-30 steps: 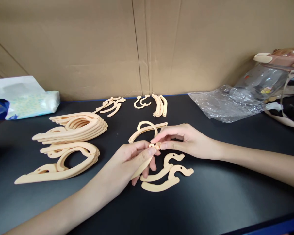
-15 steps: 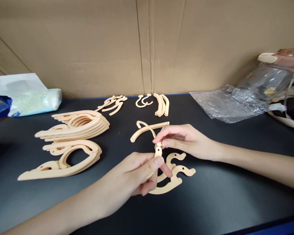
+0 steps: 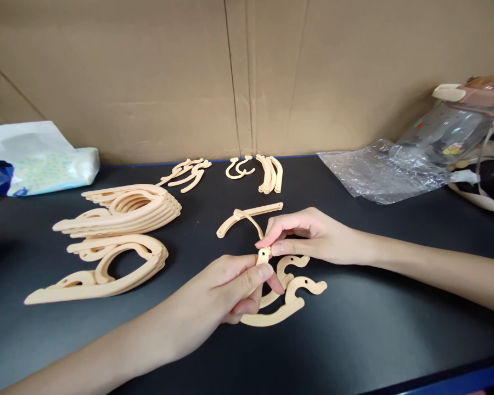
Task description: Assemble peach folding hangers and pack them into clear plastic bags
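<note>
My left hand (image 3: 226,288) is closed around a curved peach plastic hanger arm (image 3: 264,257), whose holed end sticks up between thumb and fingers. My right hand (image 3: 308,233) pinches a thin hook piece (image 3: 249,218) right at that holed end, fingertips touching the arm's tip. The hook curls back over a straight peach arm (image 3: 251,213) lying on the black table (image 3: 354,329). Two more curved arms (image 3: 290,296) lie flat just under both hands.
Two stacks of assembled peach hangers (image 3: 119,211) sit at the left. Small groups of loose arms (image 3: 187,173), hooks (image 3: 239,167) and curved pieces (image 3: 270,174) lie near the cardboard wall. A tissue pack (image 3: 45,170) is far left; a clear plastic bag (image 3: 379,173) and bottle (image 3: 456,126) are right.
My left hand tipped the hanger arm upright, so its holed end now points up. The hook in my right hand turned from a flat loop to edge-on at that end.
</note>
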`<state>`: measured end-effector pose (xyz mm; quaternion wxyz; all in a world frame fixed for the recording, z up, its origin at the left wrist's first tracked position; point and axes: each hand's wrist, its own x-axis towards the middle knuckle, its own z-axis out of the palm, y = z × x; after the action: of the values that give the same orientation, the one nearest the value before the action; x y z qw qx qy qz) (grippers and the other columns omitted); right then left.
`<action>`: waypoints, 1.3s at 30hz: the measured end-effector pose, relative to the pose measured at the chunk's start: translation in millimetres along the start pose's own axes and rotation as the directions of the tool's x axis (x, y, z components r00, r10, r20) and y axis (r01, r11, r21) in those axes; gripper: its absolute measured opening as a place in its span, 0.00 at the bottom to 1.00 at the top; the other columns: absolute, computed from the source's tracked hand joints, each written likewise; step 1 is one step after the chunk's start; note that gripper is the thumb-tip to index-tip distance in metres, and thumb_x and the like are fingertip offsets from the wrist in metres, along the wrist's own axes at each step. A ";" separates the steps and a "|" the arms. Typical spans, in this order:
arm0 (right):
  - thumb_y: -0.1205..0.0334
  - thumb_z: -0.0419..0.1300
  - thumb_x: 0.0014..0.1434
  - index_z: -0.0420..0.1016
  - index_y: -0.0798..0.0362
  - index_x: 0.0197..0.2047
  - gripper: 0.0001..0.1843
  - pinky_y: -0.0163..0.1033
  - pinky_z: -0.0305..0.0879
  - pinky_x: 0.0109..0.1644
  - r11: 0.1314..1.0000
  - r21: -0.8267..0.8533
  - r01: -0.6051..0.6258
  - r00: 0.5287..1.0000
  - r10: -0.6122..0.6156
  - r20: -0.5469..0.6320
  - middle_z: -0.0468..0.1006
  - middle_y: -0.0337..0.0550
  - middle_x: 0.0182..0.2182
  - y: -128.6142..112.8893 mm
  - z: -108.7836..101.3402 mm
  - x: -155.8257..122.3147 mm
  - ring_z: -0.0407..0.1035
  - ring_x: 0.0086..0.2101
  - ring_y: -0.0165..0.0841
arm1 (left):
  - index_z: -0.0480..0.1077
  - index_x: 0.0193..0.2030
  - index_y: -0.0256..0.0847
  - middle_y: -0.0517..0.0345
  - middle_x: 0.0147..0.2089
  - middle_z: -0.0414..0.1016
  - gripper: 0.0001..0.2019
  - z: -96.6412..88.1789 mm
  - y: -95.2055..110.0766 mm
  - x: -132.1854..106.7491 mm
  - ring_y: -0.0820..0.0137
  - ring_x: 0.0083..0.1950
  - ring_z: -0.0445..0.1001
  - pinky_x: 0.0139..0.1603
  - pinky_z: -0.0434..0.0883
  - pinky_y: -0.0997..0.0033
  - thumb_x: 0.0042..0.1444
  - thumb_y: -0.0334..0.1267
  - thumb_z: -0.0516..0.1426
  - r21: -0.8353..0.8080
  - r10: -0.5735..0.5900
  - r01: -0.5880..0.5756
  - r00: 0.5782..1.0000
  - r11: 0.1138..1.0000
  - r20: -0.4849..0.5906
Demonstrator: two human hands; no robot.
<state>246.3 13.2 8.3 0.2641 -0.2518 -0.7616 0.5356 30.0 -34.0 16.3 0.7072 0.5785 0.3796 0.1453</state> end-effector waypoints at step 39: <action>0.53 0.59 0.66 0.78 0.56 0.50 0.17 0.42 0.66 0.44 0.335 -0.935 0.119 0.944 -0.330 0.002 0.77 0.45 0.38 12.4 -13.3 -0.5 0.70 0.39 0.37 | 0.72 0.46 0.39 0.67 0.23 0.67 0.15 -4.8 5.7 0.9 0.78 0.21 0.65 0.21 0.71 0.81 0.63 0.49 0.56 -0.098 0.111 -0.168 0.897 0.981 -0.428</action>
<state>256.8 25.6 0.3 0.2192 -0.2971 -0.9279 -0.0521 28.5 -28.3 21.1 0.6333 0.5110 0.4701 0.3416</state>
